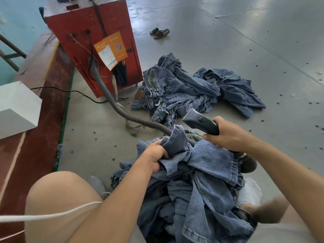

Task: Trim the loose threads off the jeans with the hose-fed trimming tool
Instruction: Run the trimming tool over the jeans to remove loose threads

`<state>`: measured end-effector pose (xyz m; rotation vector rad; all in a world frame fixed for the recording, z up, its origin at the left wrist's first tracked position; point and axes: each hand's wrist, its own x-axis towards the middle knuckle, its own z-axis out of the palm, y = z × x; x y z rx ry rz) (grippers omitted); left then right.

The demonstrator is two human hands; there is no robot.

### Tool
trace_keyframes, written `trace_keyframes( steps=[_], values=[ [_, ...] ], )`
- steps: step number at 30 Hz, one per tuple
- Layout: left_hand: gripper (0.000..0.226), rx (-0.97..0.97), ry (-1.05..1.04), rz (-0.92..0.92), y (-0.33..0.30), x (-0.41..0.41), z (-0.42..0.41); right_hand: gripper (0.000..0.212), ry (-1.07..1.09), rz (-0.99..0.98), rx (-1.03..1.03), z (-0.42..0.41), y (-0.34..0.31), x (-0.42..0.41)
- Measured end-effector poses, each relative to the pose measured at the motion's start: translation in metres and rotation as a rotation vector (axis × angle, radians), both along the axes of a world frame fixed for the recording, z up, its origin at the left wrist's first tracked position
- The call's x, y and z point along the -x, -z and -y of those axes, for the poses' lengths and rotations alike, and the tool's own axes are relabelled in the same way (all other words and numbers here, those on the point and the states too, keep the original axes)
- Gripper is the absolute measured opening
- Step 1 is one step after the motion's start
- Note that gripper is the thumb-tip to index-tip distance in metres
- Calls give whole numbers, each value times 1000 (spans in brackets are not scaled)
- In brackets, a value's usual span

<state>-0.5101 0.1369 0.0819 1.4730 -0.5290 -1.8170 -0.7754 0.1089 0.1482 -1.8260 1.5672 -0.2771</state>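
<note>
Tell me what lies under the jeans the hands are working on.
The corrugated hose runs under the held jeans and re-emerges by the right hand. More denim lies beneath; the floor and lap there are covered.

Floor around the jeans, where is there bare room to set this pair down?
Bare floor lies between the hose and the green edge strip. More lies right of the far jeans pile, beyond the sandals. The jeans in the lap crowd the middle.
</note>
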Motion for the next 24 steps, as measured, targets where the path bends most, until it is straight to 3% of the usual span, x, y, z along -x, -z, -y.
trace_keyframes(
  steps=[4, 6, 8, 10, 12, 13, 15, 19, 24],
  values=[
    [90, -30, -33, -154, 6, -5, -3, 35, -62, 39, 16, 3, -7, 9],
    [78, 25, 18, -284, 5, -7, -3, 35, -106, 30, 40, 3, -11, 13],
    [50, 45, 122, -404, -2, -9, -3, 34, -133, 12, 53, 2, -10, 16],
    [38, 59, 256, -189, -3, -6, 1, 34, -160, -36, 69, 1, -7, 17],
    [32, 187, 292, 242, 1, -4, 2, 34, -182, -81, 80, -1, -4, 15],
    [21, 249, 273, 345, 3, -4, 2, 34, -185, -94, 84, -1, -3, 16],
    [12, 263, 191, 346, 3, -7, 4, 33, -182, -105, 90, 0, -4, 17],
    [26, 102, 22, 171, 2, -14, 7, 31, -177, -133, 128, 3, -7, 22],
    [32, 5, -28, 97, 8, -11, -1, 22, -229, -230, 127, 1, -12, 21]
  ],
)
